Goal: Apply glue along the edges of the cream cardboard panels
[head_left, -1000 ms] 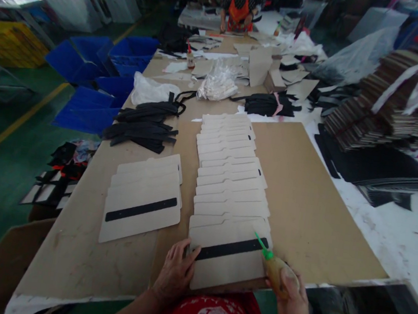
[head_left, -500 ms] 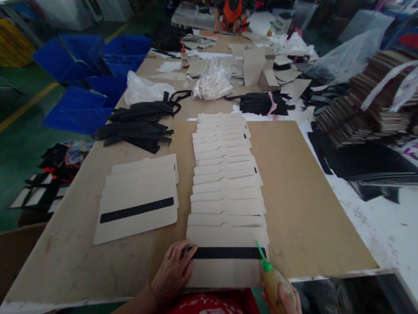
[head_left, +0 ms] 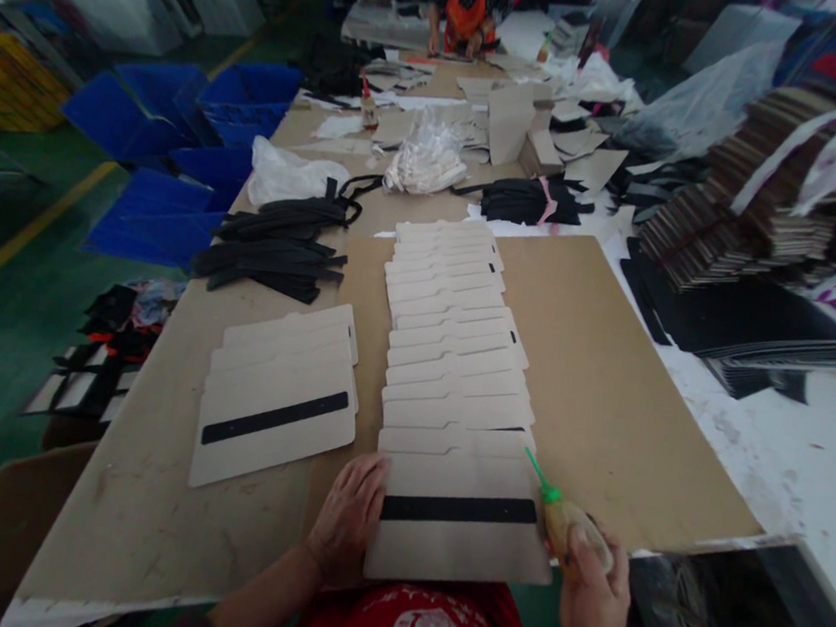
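My right hand [head_left: 594, 585] grips a squeeze glue bottle [head_left: 561, 521] with a green nozzle [head_left: 539, 476] pointing up and left, beside the nearest panel's right edge. At that panel's left edge is my left hand [head_left: 351, 507], fingers closed together on the border; the thumb is hidden. This beige cardboard panel [head_left: 458, 550] carries a black strip [head_left: 460, 509] across it and juts past the table's near edge. Beyond it runs an overlapping row of similar panels [head_left: 456, 378]. To the left lies a smaller overlapping stack [head_left: 272, 468], its front panel also bearing a black strip.
Black strip bundles [head_left: 275, 247] lie at the back left, near a clear plastic bag [head_left: 428, 159]. Tied cardboard stacks [head_left: 779, 194] and black sheets [head_left: 756, 327] sit on the right. Blue bins [head_left: 167, 194] stand left of the table. A person in an orange apron [head_left: 465, 17] works at the far end.
The nearest panel has shifted slightly right and toward me, its upper edge now showing. My left hand has slid off the strip's end to the panel's edge. The glue bottle has moved right.
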Tool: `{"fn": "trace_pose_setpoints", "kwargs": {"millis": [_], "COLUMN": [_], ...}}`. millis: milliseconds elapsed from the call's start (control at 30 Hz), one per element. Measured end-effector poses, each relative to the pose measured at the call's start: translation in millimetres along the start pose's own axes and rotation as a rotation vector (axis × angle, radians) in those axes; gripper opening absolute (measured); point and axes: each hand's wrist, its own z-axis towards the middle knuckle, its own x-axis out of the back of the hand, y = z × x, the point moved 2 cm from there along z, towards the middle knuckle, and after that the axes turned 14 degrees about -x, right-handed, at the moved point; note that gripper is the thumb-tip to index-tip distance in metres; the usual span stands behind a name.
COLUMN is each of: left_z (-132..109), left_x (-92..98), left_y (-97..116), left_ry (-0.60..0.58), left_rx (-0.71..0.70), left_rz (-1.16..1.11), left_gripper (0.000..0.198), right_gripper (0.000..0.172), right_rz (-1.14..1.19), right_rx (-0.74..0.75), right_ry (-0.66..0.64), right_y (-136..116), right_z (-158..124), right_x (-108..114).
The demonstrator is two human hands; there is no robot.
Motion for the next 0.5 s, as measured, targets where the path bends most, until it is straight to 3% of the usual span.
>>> {"fn": "trace_pose_setpoints", "kwargs": {"millis": [200, 500], "left_z": [12, 7], "left_x": [-5.8, -13.0], "left_y": [-23, -25], "left_ry": [-0.024, -0.025], "left_rx": [0.007, -0.009], "left_rz": [0.019, 0.042], "left_gripper": [0.048, 0.048], "right_gripper": [0.067, 0.060], "right_rz": [-0.294, -0.509], "right_rx": [0.174, 0.357], "right_ry": [0.008, 0.021], "right_y": [-21, -23], "right_z": [12, 18], "right_x": [-25, -24]}}
